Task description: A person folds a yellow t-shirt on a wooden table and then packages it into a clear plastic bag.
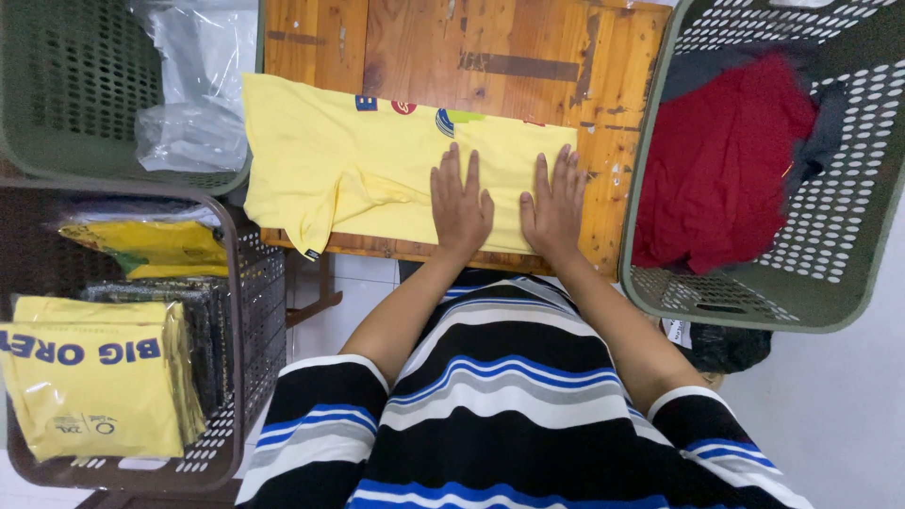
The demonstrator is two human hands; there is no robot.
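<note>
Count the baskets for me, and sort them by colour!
Green baskets: 2, one at the top left and one on the right with a red cloth inside.
Brown baskets: 1, at the lower left, holding yellow packs.
Total: 3 baskets.

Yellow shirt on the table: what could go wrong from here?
1. The yellow shirt has one sleeve hanging over the wooden table edge; it might drag the fabric off.
2. Both palms, left hand and right hand, press one end only, so creases near the sleeve may get folded in.
</note>
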